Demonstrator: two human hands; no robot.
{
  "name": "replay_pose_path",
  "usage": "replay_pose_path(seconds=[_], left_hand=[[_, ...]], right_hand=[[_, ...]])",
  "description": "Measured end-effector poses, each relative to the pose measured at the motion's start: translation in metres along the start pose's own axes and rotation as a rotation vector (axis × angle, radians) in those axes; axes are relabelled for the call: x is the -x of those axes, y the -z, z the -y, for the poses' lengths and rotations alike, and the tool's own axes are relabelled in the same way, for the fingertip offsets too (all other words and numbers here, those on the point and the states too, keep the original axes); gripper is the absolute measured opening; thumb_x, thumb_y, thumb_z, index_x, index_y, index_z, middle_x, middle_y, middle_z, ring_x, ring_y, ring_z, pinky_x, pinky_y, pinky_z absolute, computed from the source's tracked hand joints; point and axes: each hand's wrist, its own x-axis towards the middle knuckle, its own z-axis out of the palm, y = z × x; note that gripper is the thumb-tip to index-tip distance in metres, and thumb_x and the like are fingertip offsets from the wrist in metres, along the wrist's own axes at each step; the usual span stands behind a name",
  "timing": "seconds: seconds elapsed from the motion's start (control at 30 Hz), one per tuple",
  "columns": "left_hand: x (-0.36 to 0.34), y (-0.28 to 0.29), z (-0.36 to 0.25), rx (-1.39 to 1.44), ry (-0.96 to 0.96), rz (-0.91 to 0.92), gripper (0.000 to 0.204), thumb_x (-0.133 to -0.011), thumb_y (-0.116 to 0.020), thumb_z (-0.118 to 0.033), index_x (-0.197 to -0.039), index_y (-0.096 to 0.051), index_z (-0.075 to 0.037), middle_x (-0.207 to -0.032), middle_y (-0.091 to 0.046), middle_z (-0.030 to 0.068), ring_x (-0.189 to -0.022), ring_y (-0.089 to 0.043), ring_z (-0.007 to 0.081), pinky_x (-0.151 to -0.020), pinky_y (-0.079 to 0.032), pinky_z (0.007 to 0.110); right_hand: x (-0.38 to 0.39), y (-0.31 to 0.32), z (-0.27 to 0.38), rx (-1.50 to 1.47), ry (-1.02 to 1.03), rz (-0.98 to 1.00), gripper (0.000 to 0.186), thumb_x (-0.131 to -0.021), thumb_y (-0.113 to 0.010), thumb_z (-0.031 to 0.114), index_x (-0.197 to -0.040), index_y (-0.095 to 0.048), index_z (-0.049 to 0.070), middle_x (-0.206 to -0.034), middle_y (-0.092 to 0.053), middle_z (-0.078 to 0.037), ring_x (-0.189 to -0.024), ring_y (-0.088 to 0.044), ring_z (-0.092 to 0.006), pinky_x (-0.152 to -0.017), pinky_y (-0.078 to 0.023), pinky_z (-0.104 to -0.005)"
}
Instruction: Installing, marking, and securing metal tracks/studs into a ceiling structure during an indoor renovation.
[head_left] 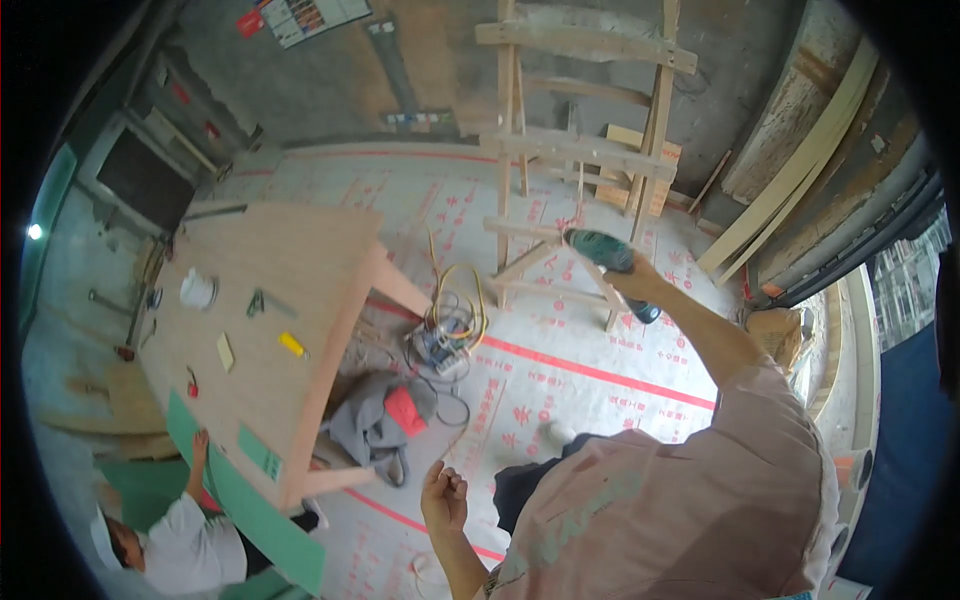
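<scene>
Right hand: my right hand [632, 283] grips a dark green cordless drill [603, 256], raised before the wooden trestle ladder [575, 150].
Left hand: my left hand [445, 495] curls closed, empty, above the printed floor sheeting [560, 370].

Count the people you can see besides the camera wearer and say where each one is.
1. A co-worker in a white shirt crouches at lower left, one hand on the green board by the wooden table. Others may be hidden outside the view.
</scene>
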Motion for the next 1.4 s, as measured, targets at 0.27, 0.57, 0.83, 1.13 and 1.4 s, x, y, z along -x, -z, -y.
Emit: replay_pose_path(seconds=[0.27, 0.57, 0.83, 1.13, 1.4], left_hand=[[-0.201, -0.175, -0.073, -0.024, 0.31, 0.484, 0.011, -0.092, -0.054, -0.013, -0.082, -0.051, -0.012, -0.063, -0.039, -0.0026, -0.056, -0.039, 0.0106, -0.057, -0.033, 0.026], [-0.288, -0.628, -0.062, -0.632, 0.053, 1.024, 0.015, -0.099, -0.048, -0.016, -0.106, -0.057, -0.006, -0.071, -0.047, -0.0018, -0.059, -0.04, 0.0093, -0.056, -0.036, 0.025], [-0.382, -0.893, 0.073, -1.022, -0.247, 1.087, 0.014, -0.091, -0.057, -0.013, -0.1, -0.064, -0.004, -0.069, -0.049, -0.0004, -0.06, -0.045, 0.0114, -0.057, -0.039, 0.028], [-0.447, -0.913, 0.129, -1.617, -0.298, 1.02, 0.027, -0.092, -0.058, -0.016, -0.114, -0.065, 0.0, -0.1, -0.068, 0.01, -0.091, -0.061, 0.0188, -0.084, -0.046, 0.032], [-0.378, -0.735, 0.056, -0.875, -1.177, 0.852, 0.008, -0.091, -0.057, -0.005, -0.097, -0.06, -0.001, -0.082, -0.058, 0.0022, -0.076, -0.053, 0.0125, -0.07, -0.044, 0.027]], right_hand=[[0.006, 0.099, 0.133, -0.108, 0.177, -0.281, 0.026, -0.084, -0.068, 0.012, -0.107, -0.06, 0.003, -0.087, -0.061, -0.002, -0.078, -0.054, -0.0135, -0.071, -0.048, -0.0307], [0.004, 0.155, 0.163, 0.015, 0.239, -0.471, 0.021, -0.09, -0.065, 0.012, -0.108, -0.06, 0.003, -0.092, -0.06, -0.002, -0.083, -0.053, -0.0122, -0.075, -0.047, -0.0306], [-0.069, 0.236, 0.211, 0.129, 0.479, -0.662, 0.024, -0.088, -0.07, 0.011, -0.112, -0.065, 0.007, -0.099, -0.066, -0.003, -0.087, -0.061, -0.0127, -0.081, -0.049, -0.0273], [-0.206, 0.324, 0.268, 0.221, 0.941, -0.573, 0.023, -0.088, -0.071, 0.011, -0.109, -0.065, 0.002, -0.096, -0.066, -0.002, -0.086, -0.058, -0.0096, -0.08, -0.048, -0.0261], [-0.342, 0.333, 0.329, 0.516, 0.576, -0.253, 0.049, -0.079, -0.069, 0.016, -0.123, -0.054, 0.0, -0.105, -0.059, -0.01, -0.094, -0.053, -0.0195, -0.088, -0.043, -0.0321]])
